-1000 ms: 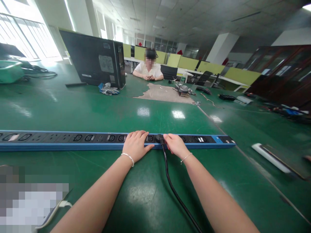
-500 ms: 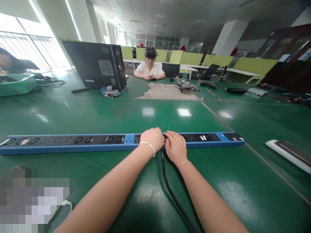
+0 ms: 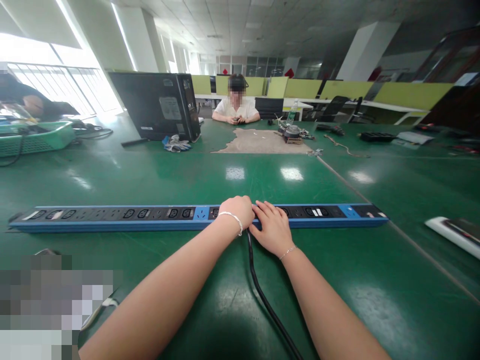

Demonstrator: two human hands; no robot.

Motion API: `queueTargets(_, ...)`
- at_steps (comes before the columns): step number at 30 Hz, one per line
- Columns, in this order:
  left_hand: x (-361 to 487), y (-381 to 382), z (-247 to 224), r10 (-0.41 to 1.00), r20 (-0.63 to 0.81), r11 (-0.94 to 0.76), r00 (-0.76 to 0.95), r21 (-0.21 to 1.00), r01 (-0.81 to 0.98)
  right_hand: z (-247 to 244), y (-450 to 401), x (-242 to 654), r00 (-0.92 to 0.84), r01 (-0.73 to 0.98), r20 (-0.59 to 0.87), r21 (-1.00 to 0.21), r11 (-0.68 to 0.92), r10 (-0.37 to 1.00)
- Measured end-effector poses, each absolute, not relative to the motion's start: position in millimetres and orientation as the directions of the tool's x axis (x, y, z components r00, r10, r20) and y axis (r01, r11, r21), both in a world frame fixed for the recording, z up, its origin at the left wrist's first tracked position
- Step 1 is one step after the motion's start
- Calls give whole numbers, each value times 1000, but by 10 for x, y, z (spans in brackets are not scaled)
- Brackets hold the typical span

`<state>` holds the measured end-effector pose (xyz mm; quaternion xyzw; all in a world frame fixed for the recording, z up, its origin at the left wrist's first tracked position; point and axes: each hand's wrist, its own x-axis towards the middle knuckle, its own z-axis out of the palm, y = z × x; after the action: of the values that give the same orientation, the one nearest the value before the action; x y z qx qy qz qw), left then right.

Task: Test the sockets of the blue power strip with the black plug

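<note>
A long blue and black power strip (image 3: 142, 214) with many sockets lies across the green table. My left hand (image 3: 237, 212) is closed over the middle of the strip, its fingers wrapped around the end of a black cable (image 3: 262, 295); the plug end is hidden under it. Right beside it, my right hand (image 3: 273, 225) rests on the strip with its fingers spread, its thumb close to the cable. From between the hands the cable runs down toward the table's near edge.
A black computer case (image 3: 157, 107) stands at the back left, with gloves (image 3: 176, 144) before it. Far left is a green basket (image 3: 41, 140) near a person. Another person (image 3: 236, 107) sits opposite. A white device (image 3: 455, 237) lies at right.
The view has shifted slightly, so the strip and background appear farther right. My right hand's fingers are a little more spread; my left hand keeps its hold.
</note>
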<state>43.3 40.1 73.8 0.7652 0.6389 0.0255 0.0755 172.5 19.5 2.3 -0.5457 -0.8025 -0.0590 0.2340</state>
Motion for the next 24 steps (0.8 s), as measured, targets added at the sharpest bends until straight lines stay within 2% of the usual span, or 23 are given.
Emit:
queueTargets(9,422,338,762,996,3,-92,94,237,967,-6,214,1718,-282,915,464,-134,381,840)
queueTargets(11,438,284,894,995,76,-80,61,267,960,0,213,1716,-282,916,456,-134,379,844)
queueTargets(14,420,222,1165,967,236,-163,92,300,940,2,212,1714,-297,914,443,-126,386,846)
queueTargets(16,321,224,1304,958,269,-184,98,319,930,-5,215,1714,-296,915,448,-122,385,844)
queueTargets(21,-284,334,1319,962,227,55,-151,381,923,-27,228,1715,-287,914,460,-131,384,840)
queueTargets(24,-663,350,1227,977,86,151,-196,370,917,-28,231,1712,-278,912,464,-147,383,841)
